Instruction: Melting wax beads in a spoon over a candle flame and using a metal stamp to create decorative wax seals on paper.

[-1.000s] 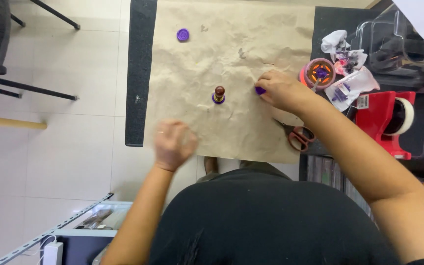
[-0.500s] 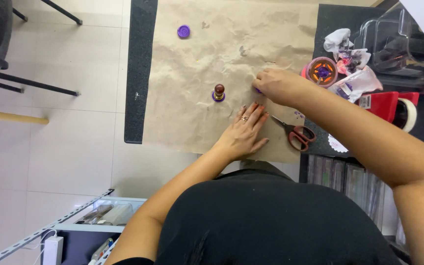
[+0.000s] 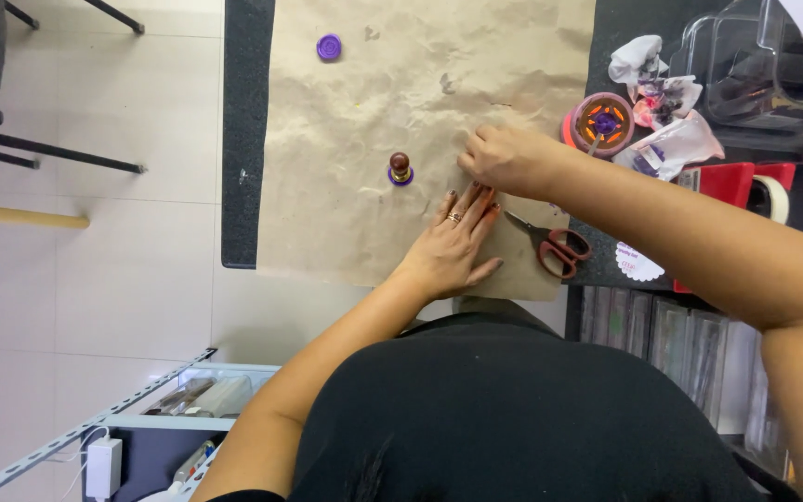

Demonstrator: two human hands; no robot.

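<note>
**A:** Well, look at the brown paper sheet point(image 3: 364, 139) spread over the dark table point(image 3: 245, 130): one finished purple wax seal point(image 3: 329, 46) sits alone near its far edge, well apart from everything else.

**B:** And a second one looks to be under way. The small wooden-handled stamp point(image 3: 401, 168) stands upright on a purple blob in the middle of the sheet, with neither hand on it.

**A:** So by my reckoning one seal is done, one sits under the stamp, and whatever the hands are busy with is not yet finished.

**B:** The left hand point(image 3: 453, 244) lies palm down on the paper, fingers spread and pointing away from the body, gripping nothing, just pressing flat.

**A:** The right hand point(image 3: 506, 160) reaches in from the side, forearm crossing the table's edge, knuckles up, fingers curled down at the paper just beyond the left fingertips.

**B:** Is it pinching something? I can't tell; the fingers hide it.

**A:** Scissors point(image 3: 550, 244) lie near the wrist, and the little wax melting pot point(image 3: 603, 123) sits just behind.
</note>
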